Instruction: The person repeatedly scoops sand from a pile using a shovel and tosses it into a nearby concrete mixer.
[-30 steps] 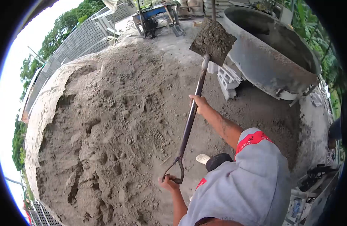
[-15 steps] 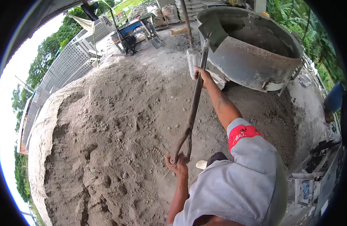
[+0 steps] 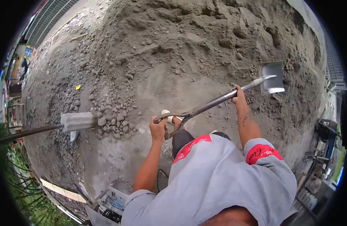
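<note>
I hold a long shovel (image 3: 213, 102) across the front of my body. My left hand (image 3: 157, 129) is closed round the grip at the end of its forked handle. Farther along, my right hand (image 3: 239, 95) wraps the shaft below the blade. The metal blade (image 3: 272, 75) is bare and shiny, and in this view it overlaps the slope of grey sand (image 3: 218, 41) at the upper right. My shoe (image 3: 165, 112) shows behind the handle, on the dusty ground.
A post with a pale concrete block (image 3: 79, 121) at its end juts in from the left. Beside it lies a heap of round stones (image 3: 117, 119), and a small yellow scrap (image 3: 78, 87) is farther up. A boxy metal unit (image 3: 112, 199) stands at lower left.
My view has swung from the large round mixing tub to the sand pile. The shovel has come away from the tub's rim, and its blade is now at the sand. Both hands keep their grip.
</note>
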`<state>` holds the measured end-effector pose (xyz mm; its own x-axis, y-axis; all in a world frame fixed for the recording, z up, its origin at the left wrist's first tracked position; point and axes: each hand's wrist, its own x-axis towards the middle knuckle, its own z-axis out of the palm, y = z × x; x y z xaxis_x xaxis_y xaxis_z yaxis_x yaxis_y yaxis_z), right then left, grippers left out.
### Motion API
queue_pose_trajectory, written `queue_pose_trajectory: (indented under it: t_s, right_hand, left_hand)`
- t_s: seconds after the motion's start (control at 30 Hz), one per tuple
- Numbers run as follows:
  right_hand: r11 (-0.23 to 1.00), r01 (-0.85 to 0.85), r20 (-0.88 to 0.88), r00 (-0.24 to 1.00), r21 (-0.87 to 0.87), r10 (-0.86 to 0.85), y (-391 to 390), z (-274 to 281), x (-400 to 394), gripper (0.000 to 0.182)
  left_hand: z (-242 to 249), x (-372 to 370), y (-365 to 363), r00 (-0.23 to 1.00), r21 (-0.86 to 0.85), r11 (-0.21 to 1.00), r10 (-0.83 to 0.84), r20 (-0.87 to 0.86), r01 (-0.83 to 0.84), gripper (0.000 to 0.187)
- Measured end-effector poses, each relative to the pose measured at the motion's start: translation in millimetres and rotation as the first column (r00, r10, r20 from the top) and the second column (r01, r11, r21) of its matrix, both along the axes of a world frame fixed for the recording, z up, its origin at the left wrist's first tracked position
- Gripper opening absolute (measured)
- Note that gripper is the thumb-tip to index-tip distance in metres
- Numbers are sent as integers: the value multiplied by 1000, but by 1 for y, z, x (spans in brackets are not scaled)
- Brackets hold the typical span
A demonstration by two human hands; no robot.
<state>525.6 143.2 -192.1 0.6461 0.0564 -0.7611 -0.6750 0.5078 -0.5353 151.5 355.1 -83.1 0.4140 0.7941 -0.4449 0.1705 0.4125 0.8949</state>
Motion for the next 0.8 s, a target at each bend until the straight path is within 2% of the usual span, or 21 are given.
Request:
queue_pose_trajectory:
  t_s: [0.1,0.17,0.23,0.3,0.33,0.37,0.4,0.43,0.47,0.5,0.53,0.57,0.6,0.63,0.67,0.7,0.73,0.77,0.8]
  right_hand:
    - [938,-286,-72,958,-196,277,128,-45,-20,14]
    - [837,-483,-158,875,-256,457,191,-93,-60,13]
    - [706,-667,-303,742,-239,598,230,-147,-124,12]
    - [580,-796,-443,588,-173,676,248,-205,-213,10]
    - [526,-850,-501,466,-25,729,259,-205,-257,11]
    - [435,-896,-566,402,-84,720,261,-226,-308,12]
    - [333,-935,-531,346,-123,773,259,-233,-354,14]
    - [398,-916,-640,272,57,718,259,-248,-395,14]
    - [475,-853,-732,179,218,658,255,-268,-436,14]
    - [458,-861,-763,139,223,632,261,-269,-460,12]
    - [395,-896,-764,107,203,636,269,-272,-476,12]
    - [414,-887,-765,120,203,633,281,-278,-478,14]
    - [433,-878,-763,134,204,632,291,-289,-477,17]
    - [429,-886,-743,166,177,648,303,-305,-468,17]
    - [430,-891,-726,201,144,658,312,-324,-449,18]
    - [375,-925,-718,221,59,659,333,-346,-416,19]
    - [346,-933,-600,336,-104,726,338,-407,-387,19]
    - [334,-934,-578,345,-129,740,374,-424,-310,15]
    - [523,-845,-529,496,-111,689,411,-442,-231,13]
  left_hand:
    - [-16,-39,16,976,-33,975,218,-26,-219,16]
    - [-54,-80,11,894,-20,921,372,-249,-389,17]
    - [-71,-131,-1,758,-136,783,519,-396,-607,17]
    - [-53,-167,-9,576,-74,641,625,-527,-764,14]
    - [-59,-204,-26,513,-2,623,644,-567,-783,17]
    - [-62,-240,-44,391,79,570,651,-651,-818,18]
    - [-47,-255,-45,297,129,528,644,-705,-839,19]
    - [-44,-285,-56,207,150,470,623,-754,-870,18]
    - [-25,-278,-39,85,193,355,636,-767,-915,16]
    - [-22,-291,-38,54,218,354,620,-783,-909,14]
    - [-30,-333,-54,115,168,399,595,-795,-901,11]
    - [-30,-286,-9,89,251,458,600,-795,-853,13]
    - [-48,-298,0,50,282,435,610,-791,-855,13]
    - [-72,-310,7,25,284,477,543,-839,-832,9]
    - [-95,-304,29,8,177,315,507,-862,-932,12]
    - [-131,-292,48,48,164,348,527,-849,-923,14]
    - [-165,-241,85,137,93,369,550,-824,-925,14]
    - [-213,-213,101,307,-18,451,577,-757,-892,12]
    - [-257,-146,135,293,65,486,621,-727,-871,13]
